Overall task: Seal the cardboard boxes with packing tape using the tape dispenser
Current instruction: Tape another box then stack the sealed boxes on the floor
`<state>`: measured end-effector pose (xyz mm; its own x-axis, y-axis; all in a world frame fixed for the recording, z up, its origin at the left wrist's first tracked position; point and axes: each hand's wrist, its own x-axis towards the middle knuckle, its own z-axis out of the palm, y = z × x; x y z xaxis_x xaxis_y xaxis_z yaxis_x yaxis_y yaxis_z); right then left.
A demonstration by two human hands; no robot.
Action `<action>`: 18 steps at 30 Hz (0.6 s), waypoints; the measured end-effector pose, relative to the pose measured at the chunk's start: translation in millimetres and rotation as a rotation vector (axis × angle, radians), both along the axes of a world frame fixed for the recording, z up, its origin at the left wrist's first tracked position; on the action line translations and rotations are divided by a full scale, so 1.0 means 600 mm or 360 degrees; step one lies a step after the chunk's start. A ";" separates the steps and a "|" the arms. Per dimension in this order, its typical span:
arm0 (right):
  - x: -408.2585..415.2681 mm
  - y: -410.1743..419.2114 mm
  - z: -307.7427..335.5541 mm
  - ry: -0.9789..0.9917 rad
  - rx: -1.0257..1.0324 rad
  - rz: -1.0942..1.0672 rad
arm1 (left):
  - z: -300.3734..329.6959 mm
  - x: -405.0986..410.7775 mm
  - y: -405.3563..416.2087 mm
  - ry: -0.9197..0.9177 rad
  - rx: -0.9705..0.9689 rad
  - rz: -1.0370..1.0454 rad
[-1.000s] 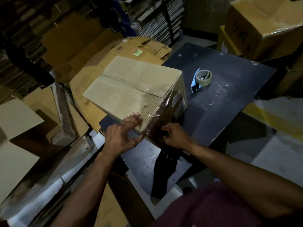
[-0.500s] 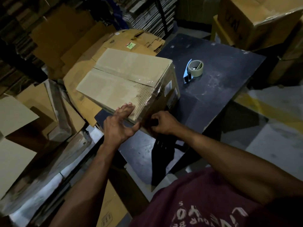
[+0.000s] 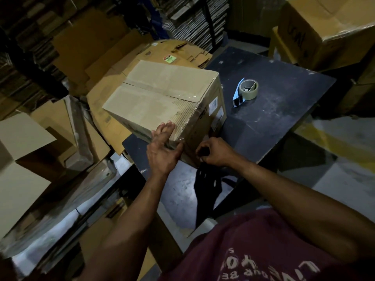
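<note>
Right hand (image 3: 215, 152) fingertips — hidden, dim

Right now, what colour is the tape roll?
The tape roll looks pale beige, on the dark table; head view, the only one.

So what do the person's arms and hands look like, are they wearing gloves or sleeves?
No gloves. The left hand and right hand are bare, and both forearms are bare as far up as the picture shows. No watch or rings are visible. The person wears a maroon T-shirt with pale printed letters.
</note>
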<state>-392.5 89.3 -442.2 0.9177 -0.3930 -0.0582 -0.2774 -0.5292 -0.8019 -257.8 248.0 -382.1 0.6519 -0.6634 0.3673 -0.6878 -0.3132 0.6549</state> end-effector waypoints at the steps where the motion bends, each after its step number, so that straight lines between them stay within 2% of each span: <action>1: -0.004 -0.003 0.001 -0.0003 0.0001 -0.0001 | -0.001 -0.003 -0.002 0.0044 -0.0032 0.0004; 5: -0.014 -0.010 0.005 -0.0031 0.0023 -0.0006 | -0.006 -0.007 -0.013 0.0020 -0.0043 0.0070; 11: -0.021 -0.017 0.010 0.0060 -0.0016 0.0057 | -0.018 0.007 -0.008 -0.0470 0.0224 0.0051; 16: -0.023 -0.018 0.011 0.0084 0.0003 0.0071 | -0.038 0.000 0.009 -0.0596 0.0372 -0.0014; 18: -0.023 -0.020 0.010 0.0065 -0.0005 0.0084 | -0.041 0.002 0.014 -0.0579 0.0324 -0.0064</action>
<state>-406.2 77.0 -436.1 0.9341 -0.3441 -0.0947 -0.2812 -0.5463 -0.7890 -256.4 256.5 -406.4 0.4758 -0.7686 0.4277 -0.8773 -0.3793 0.2942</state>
